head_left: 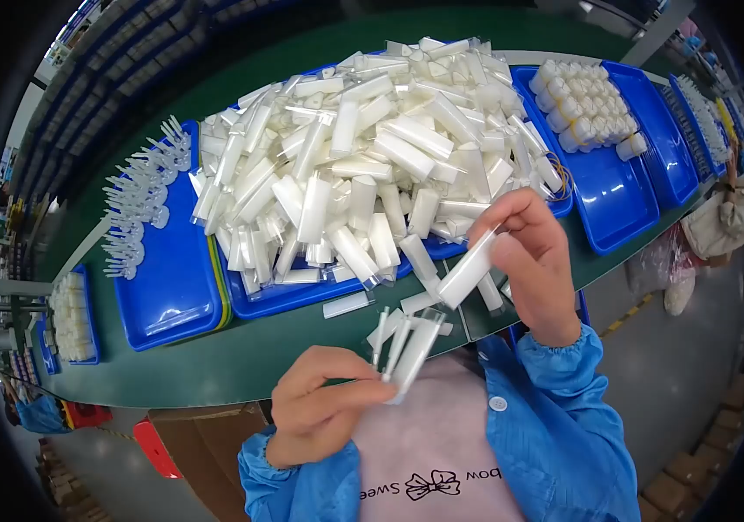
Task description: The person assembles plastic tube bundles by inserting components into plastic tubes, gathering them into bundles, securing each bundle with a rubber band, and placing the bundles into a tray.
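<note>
My left hand [324, 404] pinches a clear plastic sleeve [418, 352] with white material inside, together with a couple of thin white sticks [395, 345] that stand up beside it. In my right hand [529, 265], thumb and fingers close on a white packet [468, 271] with a clear film edge, tilted above the table's front edge. Just behind both hands rises a large heap of similar white packets [363, 165] in clear film. A few loose packets [348, 304] lie on the green table between the heap and my hands.
The heap fills a blue tray [259, 300]. Another blue tray [163, 296] at left carries clear pronged plastic parts [141, 191]. White cylindrical pieces [585, 104] stand in a blue tray [611, 200] at right. A cardboard box [211, 452] sits below the table edge.
</note>
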`<state>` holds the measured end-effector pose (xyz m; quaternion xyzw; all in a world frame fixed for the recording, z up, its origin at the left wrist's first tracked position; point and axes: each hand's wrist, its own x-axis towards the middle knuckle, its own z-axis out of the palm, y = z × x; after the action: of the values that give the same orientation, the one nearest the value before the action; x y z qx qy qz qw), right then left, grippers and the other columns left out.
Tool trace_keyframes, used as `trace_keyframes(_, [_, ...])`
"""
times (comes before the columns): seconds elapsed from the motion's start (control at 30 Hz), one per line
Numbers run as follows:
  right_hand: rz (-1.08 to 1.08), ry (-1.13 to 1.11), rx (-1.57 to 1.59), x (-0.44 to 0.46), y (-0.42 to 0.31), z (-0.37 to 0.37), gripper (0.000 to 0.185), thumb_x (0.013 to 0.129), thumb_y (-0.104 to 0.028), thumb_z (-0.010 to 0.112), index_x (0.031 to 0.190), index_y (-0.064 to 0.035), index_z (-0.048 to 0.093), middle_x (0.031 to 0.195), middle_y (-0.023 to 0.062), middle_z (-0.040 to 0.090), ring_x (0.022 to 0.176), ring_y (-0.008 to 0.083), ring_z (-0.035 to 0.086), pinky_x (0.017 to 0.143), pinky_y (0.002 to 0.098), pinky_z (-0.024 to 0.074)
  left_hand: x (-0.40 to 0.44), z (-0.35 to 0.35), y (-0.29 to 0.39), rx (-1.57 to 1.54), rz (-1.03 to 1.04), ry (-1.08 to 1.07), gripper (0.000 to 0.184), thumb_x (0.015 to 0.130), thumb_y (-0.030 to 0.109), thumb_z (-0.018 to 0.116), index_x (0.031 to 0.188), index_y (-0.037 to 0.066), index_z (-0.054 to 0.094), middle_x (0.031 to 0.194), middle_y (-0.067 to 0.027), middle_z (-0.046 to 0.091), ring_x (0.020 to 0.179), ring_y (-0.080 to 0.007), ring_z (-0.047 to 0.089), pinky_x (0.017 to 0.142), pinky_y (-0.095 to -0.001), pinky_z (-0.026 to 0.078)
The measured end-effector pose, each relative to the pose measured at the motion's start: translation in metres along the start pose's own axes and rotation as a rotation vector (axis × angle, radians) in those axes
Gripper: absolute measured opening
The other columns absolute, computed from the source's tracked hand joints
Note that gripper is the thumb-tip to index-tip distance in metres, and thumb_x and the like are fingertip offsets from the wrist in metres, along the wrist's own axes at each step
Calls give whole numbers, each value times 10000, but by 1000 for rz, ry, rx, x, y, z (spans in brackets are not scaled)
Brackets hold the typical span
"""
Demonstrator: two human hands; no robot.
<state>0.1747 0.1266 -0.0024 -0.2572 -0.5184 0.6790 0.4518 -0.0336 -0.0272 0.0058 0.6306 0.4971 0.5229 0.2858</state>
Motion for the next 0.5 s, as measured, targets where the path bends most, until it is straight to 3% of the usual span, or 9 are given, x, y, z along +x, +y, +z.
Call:
trace_keyframes(0.3, [116,-111,47,-4,6,6,223,843,-67,641,1025,-9,527,960,38,557,917,92,511,817,252,409,10,7,6,49,113,-78,421,536,-85,614,917,53,728,863,-80,632,725,-218,596,607,-287,477])
trace_keyframes(0.37, [178,-59,-10,-3,3,9,250,791,-172,643,949,-16,529,852,80,609,802,138,576,867,325,431,10,7,6,71,148,-95,412,541,-79,618,913,59,729,852,-73,633,705,-210,596,593,-276,473])
trace_keyframes(0.5, [140,-92,-110,-6,2,9,237,775,-162,659,933,-26,546,845,80,622,863,161,574,955,364,372,12,8,7,124,153,-107,386,540,-59,628,892,63,730,840,-70,632,691,-208,593,592,-272,474])
